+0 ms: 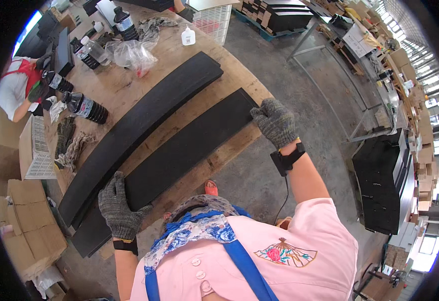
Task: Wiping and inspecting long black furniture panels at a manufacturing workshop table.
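— Where is the strip (pixel 179 150)?
— On the table (pixel 124 85). My left hand (pixel 118 205) and right hand (pixel 275 122) grip its ends. Gloves hide my fingers; its near end is hard to see.

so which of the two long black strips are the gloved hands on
The nearer black strip, by the table edge: left hand and right hand rest at its two ends. The farther, curved strip lies untouched.

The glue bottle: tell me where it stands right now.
In the head view the glue bottle stands upright at the table's far edge, just beyond the upper black strip's far end, near the white basket.
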The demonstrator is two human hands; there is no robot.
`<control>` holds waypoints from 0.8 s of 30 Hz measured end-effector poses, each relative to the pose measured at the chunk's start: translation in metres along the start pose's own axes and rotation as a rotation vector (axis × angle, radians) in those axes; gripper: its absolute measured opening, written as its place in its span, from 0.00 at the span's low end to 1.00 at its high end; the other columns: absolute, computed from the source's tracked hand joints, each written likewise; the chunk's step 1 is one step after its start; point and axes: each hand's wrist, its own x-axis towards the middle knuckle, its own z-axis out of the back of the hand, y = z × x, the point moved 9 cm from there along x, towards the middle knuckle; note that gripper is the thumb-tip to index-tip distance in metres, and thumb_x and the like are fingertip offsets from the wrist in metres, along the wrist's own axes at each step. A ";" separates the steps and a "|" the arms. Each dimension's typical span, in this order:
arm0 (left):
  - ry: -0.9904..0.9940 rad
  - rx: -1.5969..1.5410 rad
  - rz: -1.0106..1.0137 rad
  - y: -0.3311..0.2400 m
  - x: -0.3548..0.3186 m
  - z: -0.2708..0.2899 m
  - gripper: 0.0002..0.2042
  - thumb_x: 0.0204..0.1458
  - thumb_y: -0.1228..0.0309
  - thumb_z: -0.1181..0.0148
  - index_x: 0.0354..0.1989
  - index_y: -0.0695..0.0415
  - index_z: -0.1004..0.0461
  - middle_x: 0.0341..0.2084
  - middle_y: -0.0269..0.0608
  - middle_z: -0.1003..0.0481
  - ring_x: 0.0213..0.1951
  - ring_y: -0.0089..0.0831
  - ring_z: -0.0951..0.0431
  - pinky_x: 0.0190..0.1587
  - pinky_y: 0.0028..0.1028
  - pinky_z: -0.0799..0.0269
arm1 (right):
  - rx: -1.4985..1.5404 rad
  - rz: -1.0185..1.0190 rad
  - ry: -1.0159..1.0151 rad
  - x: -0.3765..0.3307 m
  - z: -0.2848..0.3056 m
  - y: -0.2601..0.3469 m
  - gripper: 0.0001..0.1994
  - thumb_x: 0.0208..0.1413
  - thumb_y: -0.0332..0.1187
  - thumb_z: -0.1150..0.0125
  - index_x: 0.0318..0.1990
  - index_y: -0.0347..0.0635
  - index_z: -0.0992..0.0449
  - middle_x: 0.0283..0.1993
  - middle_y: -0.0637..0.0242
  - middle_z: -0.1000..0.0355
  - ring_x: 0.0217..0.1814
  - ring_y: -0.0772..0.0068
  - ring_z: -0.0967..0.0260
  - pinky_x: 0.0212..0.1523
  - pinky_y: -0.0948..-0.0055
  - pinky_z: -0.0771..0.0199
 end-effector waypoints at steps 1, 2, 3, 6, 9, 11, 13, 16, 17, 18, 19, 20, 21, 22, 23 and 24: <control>-0.003 0.003 -0.005 0.000 -0.001 0.000 0.61 0.21 0.56 0.20 0.72 0.52 0.44 0.57 0.50 0.30 0.56 0.51 0.31 0.65 0.47 0.42 | 0.001 -0.003 -0.005 -0.009 -0.012 -0.001 0.10 0.54 0.37 0.34 0.34 0.39 0.24 0.28 0.56 0.27 0.35 0.52 0.26 0.36 0.60 0.26; -0.024 -0.016 -0.028 -0.001 -0.001 0.002 0.60 0.22 0.55 0.20 0.72 0.53 0.45 0.58 0.50 0.30 0.56 0.51 0.31 0.65 0.46 0.42 | 0.272 0.016 -0.038 -0.021 -0.035 -0.006 0.10 0.54 0.37 0.35 0.34 0.39 0.24 0.29 0.56 0.27 0.36 0.51 0.26 0.36 0.60 0.26; -0.046 -0.033 -0.045 -0.002 -0.002 0.005 0.60 0.23 0.54 0.20 0.72 0.53 0.45 0.58 0.50 0.30 0.56 0.52 0.31 0.65 0.46 0.42 | 0.546 0.040 -0.068 -0.030 -0.054 -0.005 0.10 0.55 0.37 0.36 0.34 0.40 0.23 0.30 0.56 0.26 0.36 0.51 0.26 0.37 0.59 0.26; 0.048 -0.089 0.000 0.007 -0.009 0.008 0.53 0.34 0.53 0.24 0.72 0.54 0.44 0.62 0.51 0.33 0.60 0.52 0.33 0.66 0.47 0.44 | 0.814 0.193 -0.169 -0.080 -0.095 0.106 0.08 0.55 0.37 0.37 0.32 0.44 0.24 0.31 0.58 0.26 0.37 0.53 0.27 0.41 0.62 0.25; -0.129 -0.192 -0.232 0.021 -0.028 0.023 0.38 0.45 0.53 0.31 0.65 0.56 0.34 0.60 0.52 0.31 0.62 0.51 0.32 0.65 0.46 0.41 | 0.379 0.486 -0.085 -0.115 -0.088 0.234 0.06 0.54 0.36 0.38 0.32 0.47 0.24 0.32 0.60 0.26 0.37 0.55 0.27 0.42 0.64 0.25; -0.099 -0.340 -0.185 0.079 -0.040 0.031 0.31 0.51 0.57 0.36 0.63 0.57 0.31 0.59 0.53 0.30 0.61 0.50 0.31 0.64 0.43 0.39 | 0.375 0.471 -0.013 -0.125 -0.097 0.256 0.05 0.52 0.36 0.37 0.31 0.48 0.24 0.32 0.61 0.27 0.37 0.57 0.27 0.39 0.63 0.25; -0.090 -0.410 -0.044 0.169 -0.080 0.038 0.22 0.59 0.62 0.42 0.59 0.59 0.27 0.56 0.53 0.26 0.59 0.49 0.28 0.62 0.40 0.35 | 0.369 0.412 -0.102 -0.130 -0.077 0.246 0.04 0.50 0.35 0.36 0.30 0.49 0.23 0.29 0.61 0.28 0.36 0.57 0.28 0.37 0.62 0.26; 0.020 -0.233 0.221 0.313 -0.144 0.007 0.19 0.63 0.64 0.44 0.60 0.59 0.27 0.57 0.50 0.26 0.61 0.44 0.29 0.65 0.36 0.38 | 0.149 0.277 -0.107 -0.131 -0.074 0.254 0.03 0.48 0.34 0.34 0.30 0.51 0.21 0.29 0.62 0.29 0.36 0.57 0.28 0.38 0.62 0.27; 0.054 -0.552 0.294 0.337 -0.161 -0.006 0.20 0.63 0.64 0.44 0.61 0.57 0.28 0.59 0.48 0.27 0.64 0.41 0.31 0.67 0.35 0.42 | 0.157 0.289 -0.093 -0.137 -0.082 0.269 0.03 0.48 0.34 0.34 0.30 0.51 0.21 0.29 0.62 0.29 0.36 0.57 0.28 0.38 0.62 0.27; 0.083 -0.875 0.359 0.350 -0.172 -0.015 0.20 0.64 0.64 0.44 0.63 0.56 0.29 0.62 0.46 0.29 0.66 0.38 0.34 0.69 0.34 0.45 | 0.182 0.334 -0.047 -0.142 -0.093 0.287 0.03 0.49 0.35 0.35 0.32 0.51 0.20 0.32 0.62 0.28 0.38 0.57 0.28 0.40 0.61 0.27; 0.094 -0.977 0.320 0.354 -0.174 -0.020 0.21 0.65 0.62 0.45 0.64 0.55 0.30 0.65 0.42 0.32 0.69 0.34 0.40 0.71 0.33 0.51 | 0.208 0.379 -0.002 -0.148 -0.102 0.304 0.05 0.50 0.36 0.36 0.33 0.51 0.20 0.35 0.61 0.27 0.40 0.57 0.27 0.42 0.61 0.26; 0.094 -0.978 0.330 0.363 -0.181 -0.022 0.21 0.65 0.62 0.45 0.64 0.55 0.30 0.65 0.42 0.32 0.69 0.34 0.40 0.71 0.33 0.51 | 0.254 0.483 0.065 -0.163 -0.117 0.334 0.06 0.51 0.37 0.37 0.35 0.50 0.20 0.37 0.61 0.25 0.42 0.57 0.27 0.44 0.61 0.26; 0.091 -0.957 0.323 0.356 -0.175 -0.019 0.19 0.64 0.65 0.44 0.62 0.56 0.28 0.63 0.43 0.31 0.68 0.33 0.38 0.70 0.31 0.49 | 0.286 0.573 0.126 -0.181 -0.131 0.369 0.07 0.52 0.37 0.39 0.36 0.49 0.20 0.40 0.60 0.24 0.45 0.56 0.27 0.46 0.61 0.26; 0.088 -0.935 0.325 0.356 -0.177 -0.016 0.18 0.64 0.68 0.44 0.61 0.57 0.27 0.62 0.44 0.29 0.68 0.33 0.36 0.69 0.29 0.46 | 0.404 0.635 0.154 -0.197 -0.131 0.413 0.08 0.53 0.36 0.42 0.38 0.47 0.21 0.45 0.57 0.24 0.48 0.54 0.26 0.50 0.61 0.25; 0.091 -0.941 0.323 0.360 -0.180 -0.017 0.18 0.64 0.68 0.44 0.61 0.57 0.27 0.62 0.44 0.29 0.68 0.33 0.36 0.69 0.29 0.46 | 0.353 0.655 0.239 -0.218 -0.161 0.449 0.09 0.53 0.33 0.43 0.40 0.45 0.20 0.45 0.54 0.24 0.49 0.54 0.25 0.50 0.61 0.25; 0.105 -0.981 0.342 0.363 -0.180 -0.021 0.18 0.63 0.68 0.43 0.60 0.57 0.26 0.61 0.44 0.28 0.67 0.33 0.35 0.69 0.29 0.45 | 0.264 0.676 0.393 -0.233 -0.190 0.496 0.09 0.51 0.34 0.42 0.37 0.45 0.19 0.40 0.54 0.22 0.44 0.53 0.23 0.44 0.57 0.22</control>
